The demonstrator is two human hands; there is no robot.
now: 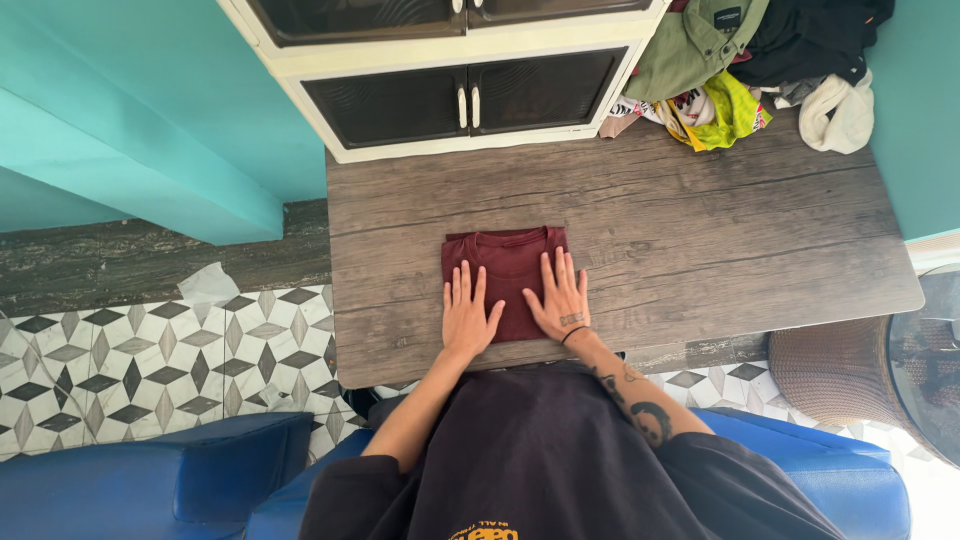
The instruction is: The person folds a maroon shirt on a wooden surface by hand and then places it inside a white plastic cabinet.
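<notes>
Step in hand: pressing flat. My left hand (pixel 468 313) and right hand (pixel 560 298) lie spread, palms down, gripping nothing, on the folded maroon shirt (pixel 507 268) at the near edge of the counter (pixel 720 250). Next move likely requires lifting both hands straight off without disturbing the fold.

Bright, even daylight fills the scene, with overexposed glare at the lower right corner. Shadows on the grey wood-grain counter (pixel 700 250) are faint. Sharp focus throughout; wide-angle bending at the edges.
</notes>
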